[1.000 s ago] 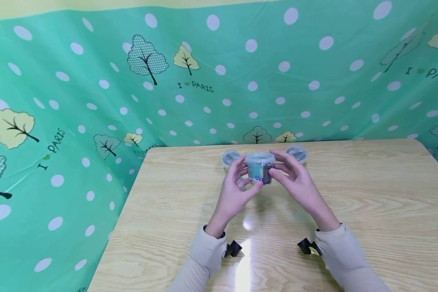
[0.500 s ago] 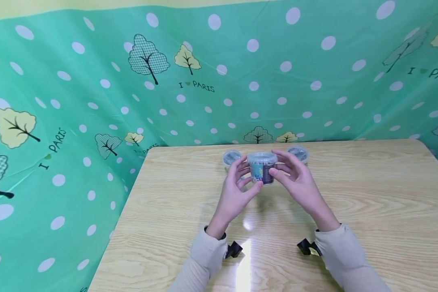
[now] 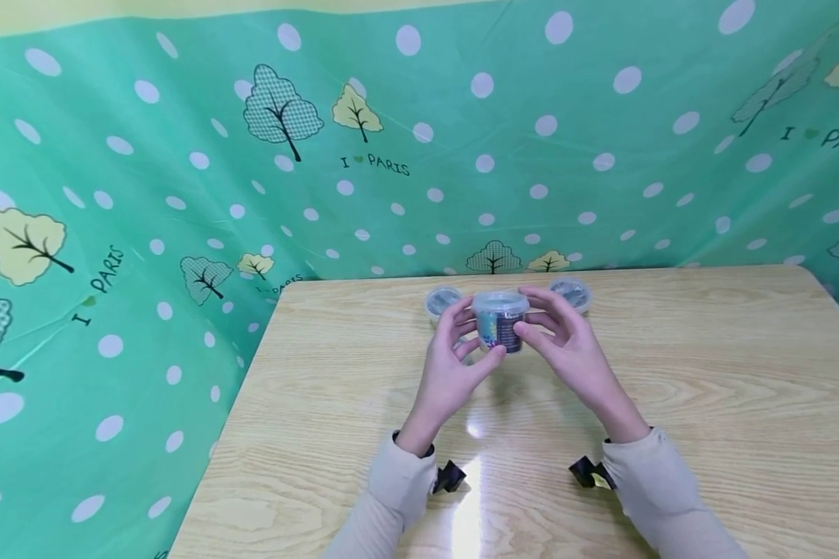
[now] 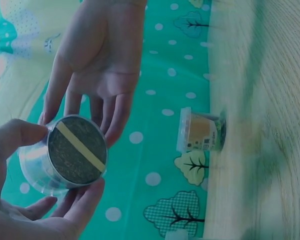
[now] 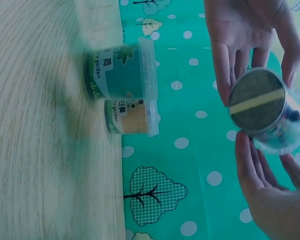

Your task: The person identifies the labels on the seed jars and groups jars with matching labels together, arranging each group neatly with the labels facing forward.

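A small clear plastic tub (image 3: 501,322) with a blue and dark printed label is held up above the table, lid upward. My left hand (image 3: 449,371) grips its left side, thumb at the lower front and fingers behind. On the other side, my right hand (image 3: 575,355) holds it between thumb and fingers. Seen from below in the left wrist view, the tub's base (image 4: 77,150) is dark with a pale yellow strip across it. Both hands also show in the right wrist view, around the same tub (image 5: 257,100). What fills it cannot be made out.
Similar lidded tubs stand on the wooden table (image 3: 308,435): one at the back left (image 3: 442,301), one at the back right (image 3: 570,293). A green-labelled tub (image 5: 121,70) and an orange-labelled tub (image 5: 132,117) show in the right wrist view. A green dotted curtain (image 3: 391,194) hangs behind.
The tub has turned slightly between my hands, so more of the label's dark panel faces the head camera. Both hands stay nearly in place.
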Demonstrator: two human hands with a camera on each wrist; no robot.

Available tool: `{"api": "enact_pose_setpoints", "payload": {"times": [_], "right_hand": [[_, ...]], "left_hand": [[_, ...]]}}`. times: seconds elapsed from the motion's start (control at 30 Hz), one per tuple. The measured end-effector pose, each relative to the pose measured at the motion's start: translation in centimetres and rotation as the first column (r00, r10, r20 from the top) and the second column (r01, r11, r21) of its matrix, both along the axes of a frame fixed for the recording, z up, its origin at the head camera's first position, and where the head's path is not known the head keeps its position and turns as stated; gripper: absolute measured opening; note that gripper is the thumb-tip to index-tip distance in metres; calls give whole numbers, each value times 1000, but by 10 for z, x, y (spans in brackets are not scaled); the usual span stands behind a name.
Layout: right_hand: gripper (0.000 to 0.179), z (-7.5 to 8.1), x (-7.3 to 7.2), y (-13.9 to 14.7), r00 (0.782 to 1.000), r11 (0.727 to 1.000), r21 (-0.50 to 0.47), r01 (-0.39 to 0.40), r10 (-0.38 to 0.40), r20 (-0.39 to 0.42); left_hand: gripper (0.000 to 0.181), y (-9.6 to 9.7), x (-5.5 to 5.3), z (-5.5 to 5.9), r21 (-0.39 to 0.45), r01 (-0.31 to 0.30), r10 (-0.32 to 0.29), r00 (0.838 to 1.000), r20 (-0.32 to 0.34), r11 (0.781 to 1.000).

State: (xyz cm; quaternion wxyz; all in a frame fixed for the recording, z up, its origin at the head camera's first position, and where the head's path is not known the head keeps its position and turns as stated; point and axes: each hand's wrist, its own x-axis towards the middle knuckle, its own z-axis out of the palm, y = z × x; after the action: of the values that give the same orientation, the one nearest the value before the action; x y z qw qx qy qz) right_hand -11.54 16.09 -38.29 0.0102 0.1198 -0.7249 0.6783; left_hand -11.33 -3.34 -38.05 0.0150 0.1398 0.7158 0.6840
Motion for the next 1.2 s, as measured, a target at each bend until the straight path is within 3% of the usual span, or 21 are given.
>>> {"api": "enact_pose_setpoints", "payload": {"times": [0.3, 0.57, 0.73, 0.9, 1.2], "right_hand": [[55, 1, 0, 0, 997, 998, 10, -69, 68, 45], [54, 2, 2, -4, 1000, 1000, 11, -12, 12, 13], [54, 4, 3, -6, 1000, 1000, -1, 20, -20, 6], [55, 5, 4, -9, 999, 999, -17, 33, -33, -15], [50, 3, 1, 0, 999, 999, 35, -35, 35, -5]], "left_hand": [[76, -6, 1, 1, 50, 32, -32, 999, 17, 998], [75, -5, 3, 2, 42, 24, -23, 999, -23, 999], [78, -2, 5, 2, -17, -25, 24, 998, -62, 1000], [79, 1, 5, 2, -48, -50, 47, 998, -50, 998], [80, -3, 3, 3, 57, -7, 8, 1000, -15, 998]]}}
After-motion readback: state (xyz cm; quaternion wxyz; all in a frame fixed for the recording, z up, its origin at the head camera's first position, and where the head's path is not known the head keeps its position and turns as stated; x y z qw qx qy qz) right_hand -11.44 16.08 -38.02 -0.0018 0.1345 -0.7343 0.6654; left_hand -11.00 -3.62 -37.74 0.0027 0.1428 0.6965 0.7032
